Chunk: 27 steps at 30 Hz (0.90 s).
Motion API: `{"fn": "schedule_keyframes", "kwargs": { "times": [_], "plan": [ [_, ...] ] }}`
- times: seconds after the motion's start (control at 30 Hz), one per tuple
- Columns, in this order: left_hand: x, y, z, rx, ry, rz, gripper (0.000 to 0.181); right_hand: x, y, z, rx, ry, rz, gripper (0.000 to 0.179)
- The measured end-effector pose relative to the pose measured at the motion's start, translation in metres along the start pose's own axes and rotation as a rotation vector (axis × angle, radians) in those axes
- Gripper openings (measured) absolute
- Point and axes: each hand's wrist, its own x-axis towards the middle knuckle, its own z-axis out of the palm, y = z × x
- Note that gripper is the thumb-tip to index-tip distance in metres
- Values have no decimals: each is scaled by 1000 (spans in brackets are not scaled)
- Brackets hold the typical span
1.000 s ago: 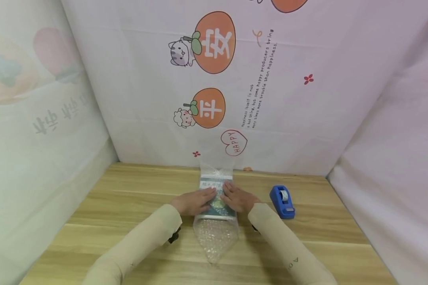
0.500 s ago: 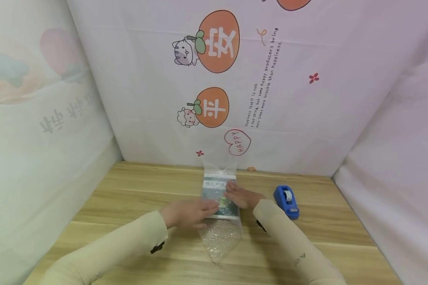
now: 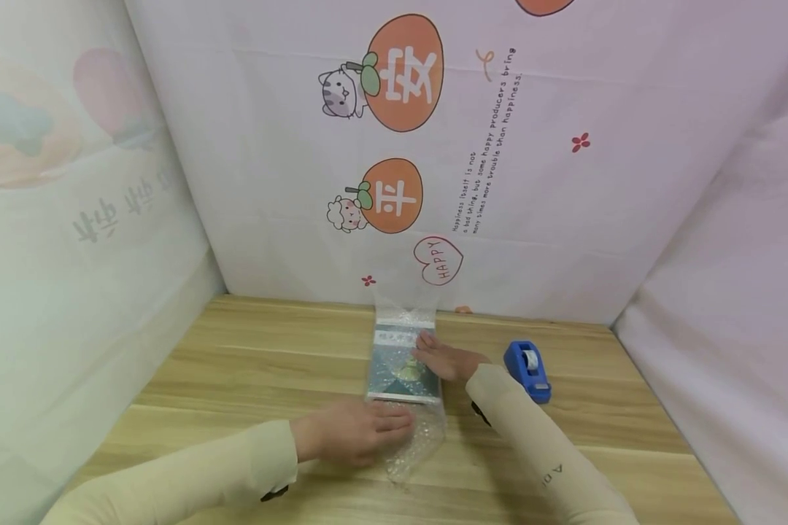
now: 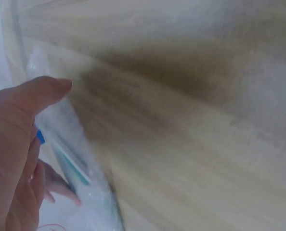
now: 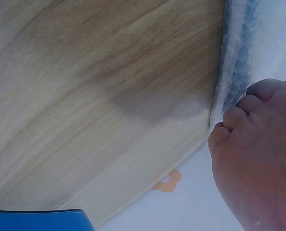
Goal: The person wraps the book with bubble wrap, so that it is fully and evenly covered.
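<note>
A flat book (image 3: 400, 379) with a blue-green cover and a white title band lies on the table, wrapped in clear bubble wrap (image 3: 427, 426). Loose ends of the wrap stick out past its far and near edges. My right hand (image 3: 448, 360) rests with extended fingers on the book's right side. Below the near edge, my left hand (image 3: 357, 432) lies flat over the loose near end of the wrap, fingers straight and pointing right. The left wrist view shows the thumb beside the wrap (image 4: 68, 115).
A blue tape dispenser (image 3: 527, 372) with a roll of tape stands right of the book on the wooden table (image 3: 269, 357). Behind the table rises a white printed cloth (image 3: 525, 284), and similar cloth hangs on both sides.
My left hand has slid off the book's cover toward me, down onto the loose near end of the wrap. The right hand stays on the book. The view has shifted slightly.
</note>
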Motion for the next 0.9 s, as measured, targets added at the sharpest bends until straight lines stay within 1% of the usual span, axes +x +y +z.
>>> {"fn": "schedule_keyframes", "kwargs": {
  "times": [0.17,0.4,0.5,0.63,0.7,0.77,0.83,0.9],
  "plan": [
    [1,4,7,94,54,21,62,-2,-1,-2,15,2,-4,71],
    [5,7,14,141,134,28,49,-3,-1,-3,48,6,-12,72],
    [6,8,15,167,146,31,48,-3,0,-2,60,11,-11,72],
    [6,10,17,174,136,31,46,-3,1,0,78,16,-7,73],
    [6,11,17,151,138,27,45,-3,0,0,88,18,-6,75],
    [6,11,17,102,149,26,43,-3,1,1,94,21,-10,76],
    [7,10,17,29,176,23,38,-3,2,1,106,21,-12,77],
    [8,9,18,-66,215,17,33,-3,2,1,122,20,-15,76]
  ]
}}
